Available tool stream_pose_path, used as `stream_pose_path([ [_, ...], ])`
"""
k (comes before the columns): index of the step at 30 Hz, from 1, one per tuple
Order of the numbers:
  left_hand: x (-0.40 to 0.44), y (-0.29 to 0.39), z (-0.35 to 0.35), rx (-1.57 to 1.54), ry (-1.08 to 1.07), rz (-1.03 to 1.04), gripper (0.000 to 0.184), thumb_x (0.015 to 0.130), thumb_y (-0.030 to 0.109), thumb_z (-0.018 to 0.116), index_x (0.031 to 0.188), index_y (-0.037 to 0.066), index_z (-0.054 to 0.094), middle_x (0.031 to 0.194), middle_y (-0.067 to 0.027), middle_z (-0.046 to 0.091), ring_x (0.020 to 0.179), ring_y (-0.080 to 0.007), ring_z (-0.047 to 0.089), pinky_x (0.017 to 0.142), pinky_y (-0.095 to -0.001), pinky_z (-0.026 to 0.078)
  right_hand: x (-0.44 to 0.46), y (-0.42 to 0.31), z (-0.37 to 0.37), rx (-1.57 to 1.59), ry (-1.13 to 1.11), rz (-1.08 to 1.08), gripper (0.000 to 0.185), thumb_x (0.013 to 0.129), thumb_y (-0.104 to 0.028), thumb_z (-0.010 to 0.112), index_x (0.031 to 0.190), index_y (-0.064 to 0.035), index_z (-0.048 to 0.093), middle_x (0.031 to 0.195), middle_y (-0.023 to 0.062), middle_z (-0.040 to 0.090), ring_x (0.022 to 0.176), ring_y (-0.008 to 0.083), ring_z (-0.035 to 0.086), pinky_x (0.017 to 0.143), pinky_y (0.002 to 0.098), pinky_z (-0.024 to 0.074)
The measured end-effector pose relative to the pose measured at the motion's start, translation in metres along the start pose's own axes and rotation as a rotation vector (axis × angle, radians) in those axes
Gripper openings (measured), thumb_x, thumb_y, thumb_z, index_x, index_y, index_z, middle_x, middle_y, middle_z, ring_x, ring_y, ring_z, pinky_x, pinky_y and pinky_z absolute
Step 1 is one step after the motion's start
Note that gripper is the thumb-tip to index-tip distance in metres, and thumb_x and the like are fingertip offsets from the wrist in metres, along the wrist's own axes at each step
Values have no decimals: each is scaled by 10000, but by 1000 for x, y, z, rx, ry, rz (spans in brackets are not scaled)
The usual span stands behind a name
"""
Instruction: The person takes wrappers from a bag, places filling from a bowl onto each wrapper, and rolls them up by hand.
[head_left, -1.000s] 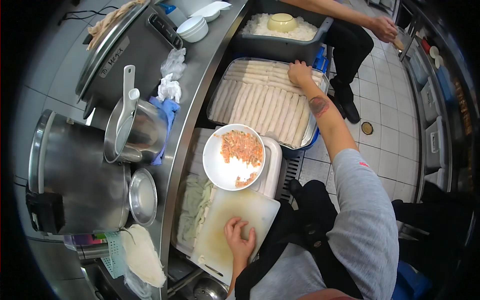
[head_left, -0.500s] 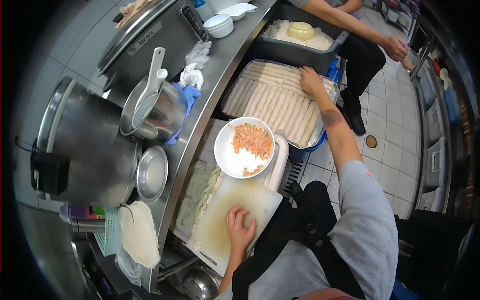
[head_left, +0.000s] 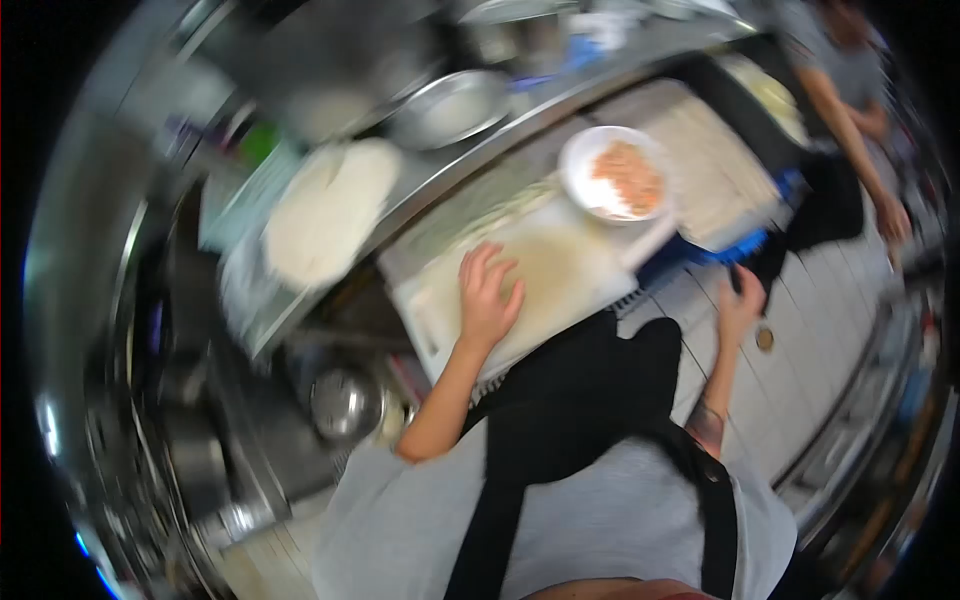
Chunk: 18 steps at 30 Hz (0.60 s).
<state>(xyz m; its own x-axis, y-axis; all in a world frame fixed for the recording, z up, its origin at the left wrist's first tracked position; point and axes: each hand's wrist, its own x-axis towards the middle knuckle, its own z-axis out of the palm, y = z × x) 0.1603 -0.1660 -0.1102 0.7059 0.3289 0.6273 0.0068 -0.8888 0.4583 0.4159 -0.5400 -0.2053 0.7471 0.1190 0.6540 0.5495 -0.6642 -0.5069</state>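
Observation:
My left hand (head_left: 490,300) rests on a white cutting board (head_left: 570,275) with its fingers spread, holding nothing. Over the floor, right of the board, hangs my right hand (head_left: 738,305); it is smeared by motion, but its thumb and fingers look apart with nothing between them. A white bowl (head_left: 582,190) of chopped orange filling (head_left: 630,178) stands behind the board's right end. Beyond it lies a tray of pale rolls (head_left: 705,165), blurred now. Pale green wrappings (head_left: 470,215) show along the board's back edge.
On the steel counter (head_left: 545,125) sit a metal bowl (head_left: 455,112) and a pale round dough sheet (head_left: 335,210). At the upper right, past a dark bin (head_left: 735,115), a co-worker's arm (head_left: 850,125) hangs down. A metal pot (head_left: 343,403) is below the counter.
My right hand has left the rolls in the tray and come back toward my body. My left hand stays on the board. The view has swung left and blurred.

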Motion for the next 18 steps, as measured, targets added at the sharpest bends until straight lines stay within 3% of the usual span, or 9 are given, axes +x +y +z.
stream_pose_path([
  [2, -4, -14, -33, 72, 159, -82, 290, 763, 99, 738, 1034, 53, 646, 1239, -168, 557, 1243, -412, 497, 1053, -520, 381, 1, 22, -12, 112, -10, 107, 352, 856, -172, 744, 1176, -43, 671, 1184, 141, 649, 1121, 295, 580, 999, 390, 434],
  [5, -5, -29, -82, 296, 378, -99, 291, 758, 87, 740, 1031, 56, 643, 1231, -170, 555, 1236, -413, 498, 1046, -517, 388, 14, 30, -36, -3, -57, 85, 372, 878, -199, 736, 1209, -46, 664, 1206, 161, 633, 1137, 311, 581, 971, 402, 456],
  [8, 4, -45, -130, 397, 469, -69, 289, 753, 68, 736, 1027, 58, 645, 1233, -169, 552, 1224, -417, 499, 1037, -514, 394, 20, 14, -49, -93, 1, 67, 362, 892, -225, 728, 1219, -81, 668, 1237, 167, 614, 1146, 317, 581, 959, 409, 462],
  [9, 12, -43, -144, 543, 496, -24, 302, 745, 45, 752, 1032, 37, 659, 1210, -167, 585, 1155, -387, 552, 984, -446, 454, 17, 15, -47, -94, 0, 57, 359, 893, -231, 726, 1219, -91, 670, 1246, 168, 607, 1153, 316, 579, 955, 415, 463],
  [11, 22, -53, -162, 463, 501, -62, 309, 740, 67, 779, 1025, 37, 664, 1172, -156, 611, 1115, -372, 584, 960, -432, 473, 13, 19, -44, -101, 1, 40, 352, 897, -243, 723, 1220, -113, 673, 1265, 171, 594, 1166, 315, 576, 947, 426, 466],
  [17, 46, -74, -197, 376, 69, -146, 297, 797, 191, 788, 1049, 46, 730, 1131, -107, 692, 1060, -289, 636, 930, -353, 499, -4, -5, -26, -4, -48, 50, 322, 900, -233, 711, 1207, -140, 680, 1281, 143, 586, 1191, 298, 568, 847, 415, 510],
  [18, 49, -75, -201, 362, 35, -171, 288, 797, 193, 788, 1039, 47, 735, 1121, -105, 695, 1058, -285, 639, 933, -353, 499, -5, -13, -26, 5, -71, 150, 308, 904, -223, 703, 1203, -150, 680, 1297, 122, 575, 1191, 290, 569, 813, 403, 520],
])
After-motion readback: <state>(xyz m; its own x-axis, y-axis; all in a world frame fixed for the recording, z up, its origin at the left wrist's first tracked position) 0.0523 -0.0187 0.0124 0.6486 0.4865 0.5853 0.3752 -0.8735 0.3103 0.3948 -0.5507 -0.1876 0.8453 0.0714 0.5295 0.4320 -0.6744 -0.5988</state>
